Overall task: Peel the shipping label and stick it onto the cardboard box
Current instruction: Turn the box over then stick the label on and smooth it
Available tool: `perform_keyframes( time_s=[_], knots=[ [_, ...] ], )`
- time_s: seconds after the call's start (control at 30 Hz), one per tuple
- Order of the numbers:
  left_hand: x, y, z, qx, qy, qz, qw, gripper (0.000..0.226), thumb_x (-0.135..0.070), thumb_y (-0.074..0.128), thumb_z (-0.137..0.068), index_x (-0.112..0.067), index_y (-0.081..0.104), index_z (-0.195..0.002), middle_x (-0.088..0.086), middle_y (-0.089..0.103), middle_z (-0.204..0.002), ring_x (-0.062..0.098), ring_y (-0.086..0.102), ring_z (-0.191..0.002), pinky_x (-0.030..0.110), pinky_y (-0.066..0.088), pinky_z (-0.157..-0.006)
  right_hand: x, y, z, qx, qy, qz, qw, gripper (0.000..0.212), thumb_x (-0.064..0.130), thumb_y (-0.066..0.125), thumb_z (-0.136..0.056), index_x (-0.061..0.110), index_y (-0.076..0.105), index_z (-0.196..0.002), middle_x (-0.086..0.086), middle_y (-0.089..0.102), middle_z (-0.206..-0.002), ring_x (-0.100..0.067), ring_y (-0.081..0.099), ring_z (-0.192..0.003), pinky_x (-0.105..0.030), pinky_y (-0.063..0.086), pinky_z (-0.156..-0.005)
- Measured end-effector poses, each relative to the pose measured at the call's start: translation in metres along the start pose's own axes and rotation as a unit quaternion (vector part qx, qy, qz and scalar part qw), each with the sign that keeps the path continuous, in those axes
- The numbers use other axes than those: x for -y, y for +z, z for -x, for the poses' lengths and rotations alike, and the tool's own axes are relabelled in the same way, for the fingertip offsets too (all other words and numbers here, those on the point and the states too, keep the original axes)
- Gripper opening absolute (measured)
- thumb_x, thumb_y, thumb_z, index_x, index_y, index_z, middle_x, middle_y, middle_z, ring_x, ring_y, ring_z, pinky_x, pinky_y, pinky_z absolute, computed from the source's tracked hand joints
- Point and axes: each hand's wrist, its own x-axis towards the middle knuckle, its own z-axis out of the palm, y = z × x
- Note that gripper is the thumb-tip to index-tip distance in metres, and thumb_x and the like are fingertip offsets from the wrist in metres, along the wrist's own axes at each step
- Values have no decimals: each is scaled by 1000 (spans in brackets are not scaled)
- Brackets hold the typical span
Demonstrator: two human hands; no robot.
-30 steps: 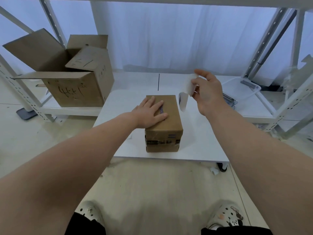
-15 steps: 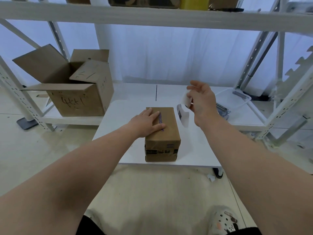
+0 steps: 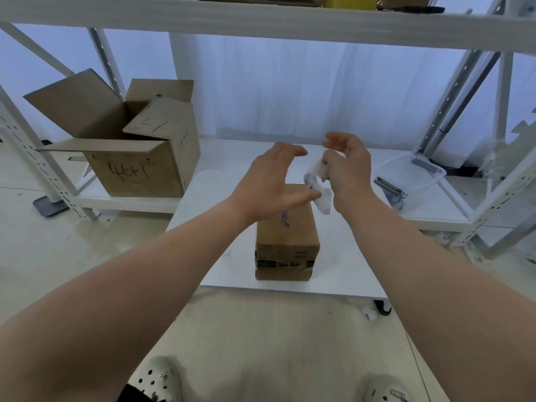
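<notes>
A small sealed cardboard box (image 3: 287,236) with blue print on top stands on the low white table (image 3: 342,256). My right hand (image 3: 348,169) hovers above the box's far right corner, pinching a curled white shipping label (image 3: 317,184) between thumb and fingers. My left hand (image 3: 272,184) is raised above the box's far end, fingers spread, with its fingertips touching the lower part of the label. Whether the backing has come off the label I cannot tell.
A large open cardboard box (image 3: 130,152) with handwriting sits on the low shelf at left. A clear plastic tray (image 3: 412,175) with a dark tool lies on the shelf at right. White rack posts (image 3: 452,117) and an upper shelf (image 3: 261,21) frame the table.
My left hand has lifted off the box top and come up to the label. My right hand has shifted slightly left with the label.
</notes>
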Motion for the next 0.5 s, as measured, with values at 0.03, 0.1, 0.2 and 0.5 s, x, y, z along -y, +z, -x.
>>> perform_keyframes(
  time_s=[0.03,0.1,0.2,0.5],
  knots=[
    [0,2,1,-5,33,-54,998,59,-43,70,-78,-12,51,-125,2,55,-123,17,53,-110,26,33,-92,0,3,4,4,-9,6,1000,36,-6,48,-79,20,60,-100,0,61,-103,-11,56,-93,-17,47,-69],
    [0,5,4,-50,52,-116,991,45,-34,68,-79,-8,58,-113,6,60,-111,26,56,-102,28,30,-86,3,10,10,6,-21,15,1000,34,-6,48,-80,19,60,-99,-1,61,-101,-6,55,-90,-12,47,-73],
    [-3,-1,5,-115,11,-132,985,21,-24,62,-84,-10,63,-99,3,63,-99,24,56,-95,27,26,-82,7,20,18,3,-23,23,999,30,-4,48,-83,19,60,-98,-3,61,-101,-9,56,-90,-25,50,-84],
    [14,-35,4,-79,-309,328,889,23,-19,64,-88,-14,55,-69,5,65,-76,10,56,-63,14,40,-54,6,4,15,127,40,81,988,39,34,64,-87,21,50,-121,0,53,-117,-12,52,-105,-16,40,-75]
  ],
)
